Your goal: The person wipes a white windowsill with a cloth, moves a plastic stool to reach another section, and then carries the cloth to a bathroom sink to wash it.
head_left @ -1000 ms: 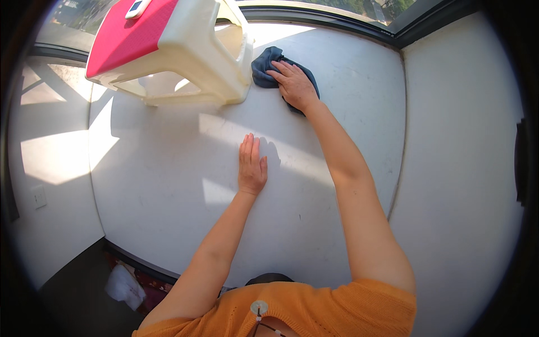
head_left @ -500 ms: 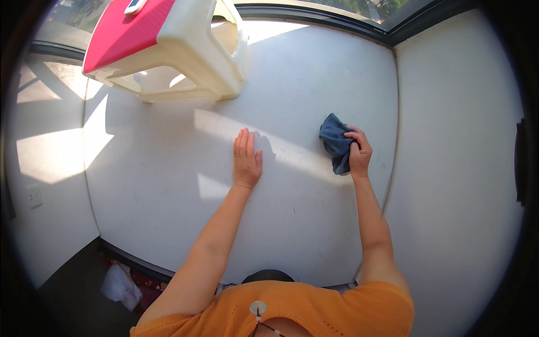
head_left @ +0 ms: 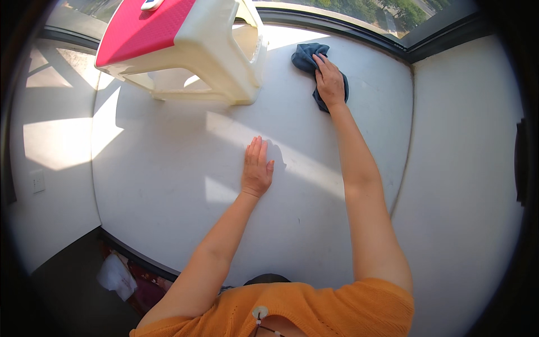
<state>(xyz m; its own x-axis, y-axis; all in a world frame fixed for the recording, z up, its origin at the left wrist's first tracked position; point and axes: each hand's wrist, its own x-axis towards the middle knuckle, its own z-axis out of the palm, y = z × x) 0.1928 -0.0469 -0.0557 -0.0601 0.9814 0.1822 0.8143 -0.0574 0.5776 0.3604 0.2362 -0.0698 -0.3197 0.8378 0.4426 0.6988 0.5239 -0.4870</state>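
Two bare hands rest on the white surface (head_left: 168, 185): the right hand (head_left: 330, 81) presses flat, fingers together, on a crumpled dark blue cloth (head_left: 307, 56) near the window edge beside the red-topped cream stool (head_left: 185, 45), while the left hand (head_left: 256, 167) lies open, palm down.

Count: one dark blue cloth (head_left: 307, 58) at one o'clock; one red-topped cream stool (head_left: 185, 48) at eleven o'clock; one white ledge (head_left: 168, 185); two hands.

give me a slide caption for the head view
Right hand presses a dark blue cloth on a white sill; left hand flat.
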